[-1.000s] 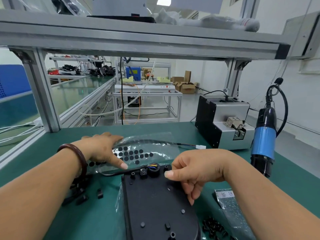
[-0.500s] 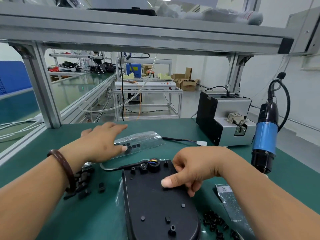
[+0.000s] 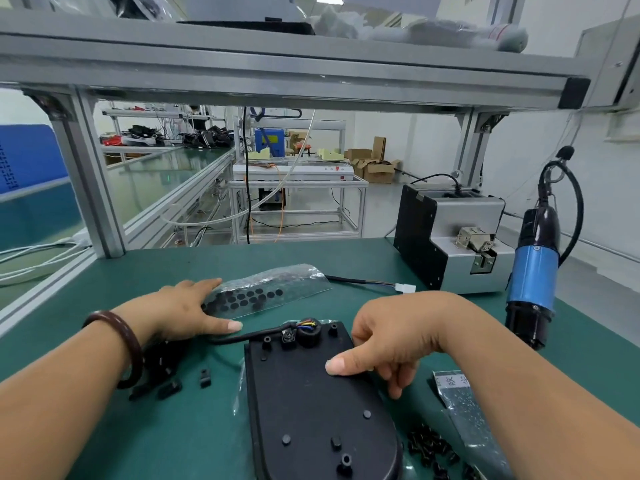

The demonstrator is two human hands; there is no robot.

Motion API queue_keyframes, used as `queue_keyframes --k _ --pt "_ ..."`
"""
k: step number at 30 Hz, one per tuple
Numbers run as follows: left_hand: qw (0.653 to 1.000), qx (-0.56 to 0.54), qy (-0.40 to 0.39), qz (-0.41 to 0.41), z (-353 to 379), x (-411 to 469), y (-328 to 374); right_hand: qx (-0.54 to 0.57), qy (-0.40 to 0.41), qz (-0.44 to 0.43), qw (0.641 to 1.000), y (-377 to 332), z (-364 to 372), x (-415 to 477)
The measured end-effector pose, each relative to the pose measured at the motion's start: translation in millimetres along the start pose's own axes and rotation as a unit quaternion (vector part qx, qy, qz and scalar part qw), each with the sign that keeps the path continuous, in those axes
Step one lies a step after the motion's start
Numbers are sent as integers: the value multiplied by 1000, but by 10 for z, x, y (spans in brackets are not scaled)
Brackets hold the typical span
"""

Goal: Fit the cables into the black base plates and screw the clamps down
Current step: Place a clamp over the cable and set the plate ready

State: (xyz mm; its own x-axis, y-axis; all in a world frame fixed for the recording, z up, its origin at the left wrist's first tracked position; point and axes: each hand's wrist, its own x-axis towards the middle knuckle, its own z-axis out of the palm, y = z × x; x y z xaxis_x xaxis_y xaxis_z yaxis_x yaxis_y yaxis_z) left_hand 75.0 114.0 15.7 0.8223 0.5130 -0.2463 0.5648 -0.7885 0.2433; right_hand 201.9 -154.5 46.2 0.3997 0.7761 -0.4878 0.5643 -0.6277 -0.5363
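Observation:
The black base plate (image 3: 311,393) lies flat in front of me on the green bench. A black cable (image 3: 242,337) enters its top end, where coloured wires meet a round black part (image 3: 308,332); the cable's white plug (image 3: 405,288) lies further back. My right hand (image 3: 391,341) holds the plate's upper right edge, thumb pressed on top and fingers curled over the side. My left hand (image 3: 187,313) lies flat on a clear bag of round black pads (image 3: 270,292), thumb beside the cable. Small black clamps (image 3: 169,386) are scattered under my left wrist.
A blue electric screwdriver (image 3: 533,282) hangs at the right. Behind it stands a grey and black screw feeder (image 3: 450,237). Loose black screws (image 3: 429,448) and a labelled clear bag (image 3: 460,403) lie at the lower right. An aluminium frame post (image 3: 93,188) rises at the back left.
My right thumb has slid from the plate's top end down onto its flat surface. My left hand has shifted along the bag of pads, away from the cable.

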Motion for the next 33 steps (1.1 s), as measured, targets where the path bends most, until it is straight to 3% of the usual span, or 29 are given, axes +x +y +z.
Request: queue_keyframes --k 6,10,16,21,27,30,33 --pt "996 13 79 33 -145 162 -69 31 -11 -2 999 50 -2 59" --pt "983 76 164 -14 -250 319 -155 36 -17 -3 999 57 -12 73" --pt "985 78 112 -103 -77 476 -191 39 -20 -7 999 50 -17 62" --pt "974 32 224 10 15 461 55 33 -25 -7 999 29 -30 41" --pt "981 87 173 -11 69 399 283 30 -20 -5 999 7 -16 24" --pt "988 -34 153 -9 -48 350 345 26 -20 -3 999 4 -21 26" --pt "932 -335 136 10 -277 164 407 24 -21 2 999 -6 -21 17"
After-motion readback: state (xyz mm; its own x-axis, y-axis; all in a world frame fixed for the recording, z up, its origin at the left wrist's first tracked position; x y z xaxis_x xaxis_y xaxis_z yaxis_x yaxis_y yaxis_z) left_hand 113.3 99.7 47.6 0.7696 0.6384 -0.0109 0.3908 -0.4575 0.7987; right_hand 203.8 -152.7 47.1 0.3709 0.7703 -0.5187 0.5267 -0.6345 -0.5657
